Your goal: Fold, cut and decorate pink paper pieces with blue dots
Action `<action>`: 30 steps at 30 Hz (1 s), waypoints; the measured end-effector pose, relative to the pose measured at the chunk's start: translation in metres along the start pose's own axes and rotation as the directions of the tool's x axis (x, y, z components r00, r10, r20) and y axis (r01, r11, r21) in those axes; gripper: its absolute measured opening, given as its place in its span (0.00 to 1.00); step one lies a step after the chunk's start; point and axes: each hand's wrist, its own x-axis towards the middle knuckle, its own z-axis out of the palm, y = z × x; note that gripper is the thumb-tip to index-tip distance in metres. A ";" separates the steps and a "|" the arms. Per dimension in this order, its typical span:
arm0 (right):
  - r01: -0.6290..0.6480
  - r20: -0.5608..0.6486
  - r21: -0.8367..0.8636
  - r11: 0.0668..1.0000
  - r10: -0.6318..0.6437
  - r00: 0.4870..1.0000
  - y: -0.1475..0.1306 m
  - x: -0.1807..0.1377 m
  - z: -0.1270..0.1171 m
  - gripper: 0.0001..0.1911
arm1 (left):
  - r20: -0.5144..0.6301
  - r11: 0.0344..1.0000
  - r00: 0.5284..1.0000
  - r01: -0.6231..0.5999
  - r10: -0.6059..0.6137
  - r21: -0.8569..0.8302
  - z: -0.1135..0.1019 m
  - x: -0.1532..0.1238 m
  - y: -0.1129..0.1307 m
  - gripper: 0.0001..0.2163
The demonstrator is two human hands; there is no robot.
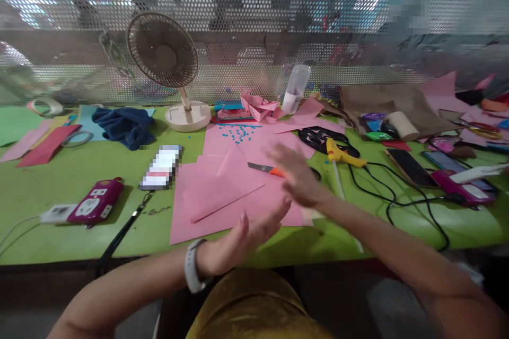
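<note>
My left hand point(246, 238), with a grey watch band on its wrist, is held above the table's front edge, fingers stretched out and nothing in them. Close to it, my right hand point(294, 175) is raised over the pink paper, blurred by motion, its fingers extended and empty. Behind the right hand lie scissors point(259, 168) with an orange part at the handle, partly hidden. A folded pink sheet point(222, 185) rests on larger pink paper point(181, 222) to the left of the hands. Small blue bits point(238, 133) are scattered on the paper farther back.
A fan point(186, 116), folded pink paper pieces point(260, 107) and a clear bottle point(297, 87) stand at the back. On the right are a yellow glue gun point(344, 156) with its cord and a power strip point(469, 190). A lit phone point(161, 167) and another power strip point(97, 201) lie left.
</note>
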 end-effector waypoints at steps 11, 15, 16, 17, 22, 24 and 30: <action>-0.112 0.250 -0.383 0.917 0.220 0.943 0.070 -0.014 -0.007 0.19 | -0.322 0.599 0.947 0.265 -0.013 0.755 -0.042 0.002 -0.087 0.37; -0.144 0.171 -0.393 0.908 0.226 0.959 0.063 -0.010 -0.012 0.20 | -0.243 0.481 0.967 0.246 -0.070 0.841 -0.052 -0.004 -0.097 0.34; -0.207 0.121 -0.345 0.916 0.263 0.957 0.061 -0.009 -0.013 0.20 | -0.236 0.455 0.969 0.242 -0.071 0.857 -0.056 -0.005 -0.096 0.34; -0.297 0.078 -0.257 0.920 0.326 0.942 0.058 -0.007 -0.014 0.20 | -0.229 0.433 0.971 0.233 -0.063 0.871 -0.059 -0.004 -0.094 0.33; -0.687 0.231 0.475 0.550 0.675 0.700 0.048 0.009 -0.002 0.13 | -0.097 0.458 0.995 0.078 0.019 0.885 -0.053 0.011 -0.086 0.34; -0.686 0.314 0.612 0.393 0.676 0.667 0.049 0.018 0.008 0.10 | -0.037 0.523 0.999 0.025 0.011 0.852 -0.033 0.020 -0.079 0.39; -0.680 0.416 0.618 0.394 0.570 0.709 0.053 0.031 0.027 0.09 | 0.469 0.743 0.819 -0.532 0.330 0.407 0.034 0.034 -0.021 0.33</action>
